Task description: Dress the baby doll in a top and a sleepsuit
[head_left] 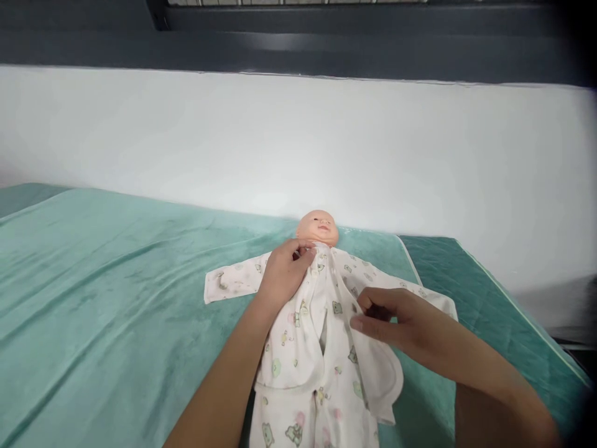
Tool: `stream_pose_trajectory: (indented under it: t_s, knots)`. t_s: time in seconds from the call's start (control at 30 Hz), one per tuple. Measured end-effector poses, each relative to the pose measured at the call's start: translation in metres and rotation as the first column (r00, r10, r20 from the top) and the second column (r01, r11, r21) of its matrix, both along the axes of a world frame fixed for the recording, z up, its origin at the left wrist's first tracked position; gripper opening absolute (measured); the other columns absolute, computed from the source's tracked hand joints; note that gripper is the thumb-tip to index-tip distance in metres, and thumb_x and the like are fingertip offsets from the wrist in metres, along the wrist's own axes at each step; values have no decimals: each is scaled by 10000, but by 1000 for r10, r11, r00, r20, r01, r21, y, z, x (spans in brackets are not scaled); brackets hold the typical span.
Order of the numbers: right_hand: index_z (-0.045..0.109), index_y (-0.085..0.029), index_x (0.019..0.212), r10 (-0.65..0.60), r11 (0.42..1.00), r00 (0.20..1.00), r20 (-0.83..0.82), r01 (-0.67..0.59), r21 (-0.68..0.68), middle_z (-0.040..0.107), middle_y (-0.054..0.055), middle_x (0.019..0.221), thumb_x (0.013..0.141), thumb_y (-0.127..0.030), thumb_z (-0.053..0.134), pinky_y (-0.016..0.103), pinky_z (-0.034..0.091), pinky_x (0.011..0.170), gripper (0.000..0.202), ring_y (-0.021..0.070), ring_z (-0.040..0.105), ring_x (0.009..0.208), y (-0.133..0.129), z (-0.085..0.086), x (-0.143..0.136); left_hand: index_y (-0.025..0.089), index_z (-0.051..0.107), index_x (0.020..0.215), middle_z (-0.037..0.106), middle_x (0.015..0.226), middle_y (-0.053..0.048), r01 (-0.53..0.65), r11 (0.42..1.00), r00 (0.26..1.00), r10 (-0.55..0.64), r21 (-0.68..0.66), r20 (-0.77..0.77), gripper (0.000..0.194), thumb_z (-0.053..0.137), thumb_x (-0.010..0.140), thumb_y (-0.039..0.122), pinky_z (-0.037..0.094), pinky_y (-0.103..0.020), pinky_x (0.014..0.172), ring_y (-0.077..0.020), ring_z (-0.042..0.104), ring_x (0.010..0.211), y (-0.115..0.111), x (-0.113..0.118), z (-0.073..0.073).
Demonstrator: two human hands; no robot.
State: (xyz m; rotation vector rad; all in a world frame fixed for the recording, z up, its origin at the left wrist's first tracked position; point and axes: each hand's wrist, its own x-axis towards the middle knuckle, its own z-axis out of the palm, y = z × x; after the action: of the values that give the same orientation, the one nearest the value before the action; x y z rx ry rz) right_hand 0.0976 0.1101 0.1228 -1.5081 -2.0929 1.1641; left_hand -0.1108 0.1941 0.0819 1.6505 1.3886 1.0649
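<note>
Here, creased green sheet spreads at left. One sleeve of patterned white top stretches out flat over it. Left hand sits just below doll's neck, thumb and fingers pinching top near collar. Doll lies face up on sheet, head near white wall, top below head, pants below hem. Right hand, fingers curled, pinches edge of loose front flap. Beyond, other sleeve reaches darker quilted pad.
</note>
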Motion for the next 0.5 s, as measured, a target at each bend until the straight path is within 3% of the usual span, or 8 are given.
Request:
stream_pose_trajectory:
  t_s: [0.1,0.17,0.27,0.33,0.43,0.5]
  knots:
    - [666,-265,916,218,970,963,-160,-232,-71,658,-23,863,924,-419,584,251,440,709,174,132,566,788,-11,14,-8,230,703,955,694,919,7,-15,1000,999,14,16,42,236,525,904,376,434,-268,751,-142,582,787,-1,1,-1]
    - [678,-275,962,236,962,943,-236,-261,-79,676,-19,898,922,-406,595,254,455,748,160,136,586,818,-12,16,-9,232,683,960,684,899,14,-34,999,998,33,21,56,234,509,914,382,427,-258,713,-136,566,762,-4,-2,3]
    - [660,-250,889,19,999,959,-283,-27,-27,641,-8,828,948,-418,550,260,439,710,211,139,568,788,-4,8,-7,223,634,879,637,808,23,-17,1000,1000,18,22,-24,246,485,925,414,398,-248,639,-126,522,690,-18,-14,22]
    - [635,-233,831,-123,991,943,-310,131,5,609,-7,776,955,-433,532,262,421,682,257,137,548,756,5,-2,-5,215,585,781,594,738,28,84,996,978,-80,12,-192,282,485,924,438,361,-247,591,-125,492,648,-34,-26,39]
    - [608,-221,800,-241,964,895,-376,265,12,587,-14,717,953,-453,530,257,398,638,289,126,520,690,15,-15,-9,216,547,723,590,710,33,350,930,803,-360,-113,-475,255,595,856,429,295,-259,543,-131,485,618,-63,-38,57]
    - [602,-217,796,-288,946,864,-413,323,14,580,-18,691,948,-458,536,253,384,615,292,120,507,657,20,-21,-14,215,544,699,599,702,20,409,895,653,-425,-180,-627,242,645,809,405,237,-280,525,-140,472,582,-80,-37,60]
